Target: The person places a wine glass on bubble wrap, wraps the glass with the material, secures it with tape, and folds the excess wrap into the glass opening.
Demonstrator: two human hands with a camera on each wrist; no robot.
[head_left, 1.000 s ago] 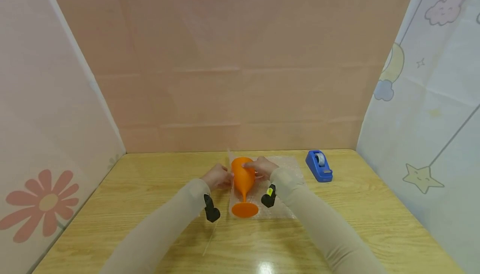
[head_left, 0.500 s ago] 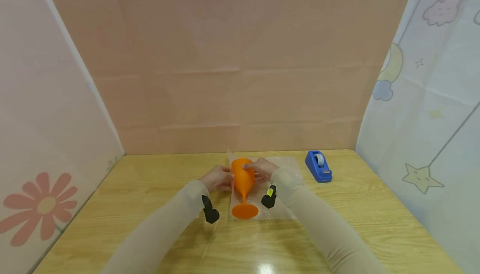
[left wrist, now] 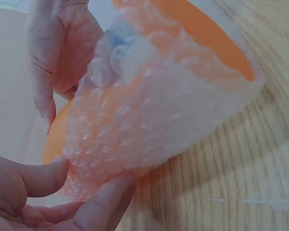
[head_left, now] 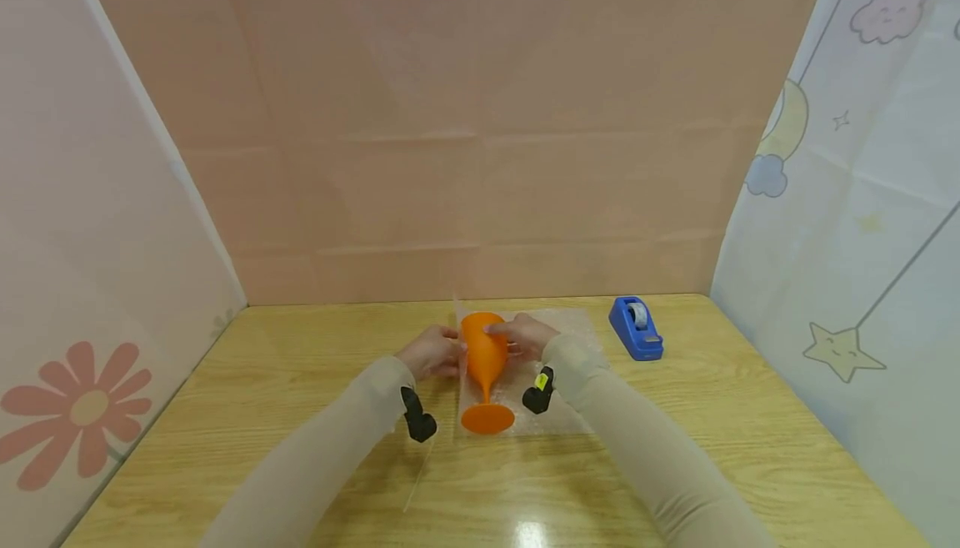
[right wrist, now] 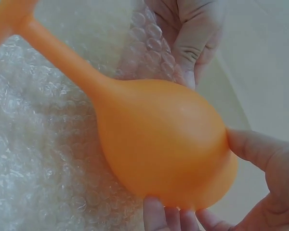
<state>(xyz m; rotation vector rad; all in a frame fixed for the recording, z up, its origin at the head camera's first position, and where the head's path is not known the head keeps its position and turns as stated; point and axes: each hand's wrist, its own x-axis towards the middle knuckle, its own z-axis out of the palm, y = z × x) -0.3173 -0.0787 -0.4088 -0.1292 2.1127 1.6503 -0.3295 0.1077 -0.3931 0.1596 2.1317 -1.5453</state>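
Observation:
An orange plastic goblet (head_left: 486, 352) lies on its side over a sheet of bubble wrap (head_left: 558, 402), its bowl toward the back and its round foot toward the front. My right hand (head_left: 528, 335) grips the bowl; in the right wrist view the thumb presses one side and the fingertips (right wrist: 154, 211) curl at the other. To the left of the goblet, my left hand (head_left: 433, 352) pinches the sheet's left edge between thumb and fingers. That raised edge (left wrist: 149, 110) stands against the goblet's side in the left wrist view, partly covering the bowl.
A blue tape dispenser (head_left: 637, 331) with a roll of clear tape stands at the back right of the wooden table (head_left: 315, 339). A thin clear strip (head_left: 420, 477) lies in front of the left wrist. Fabric walls enclose the back and both sides.

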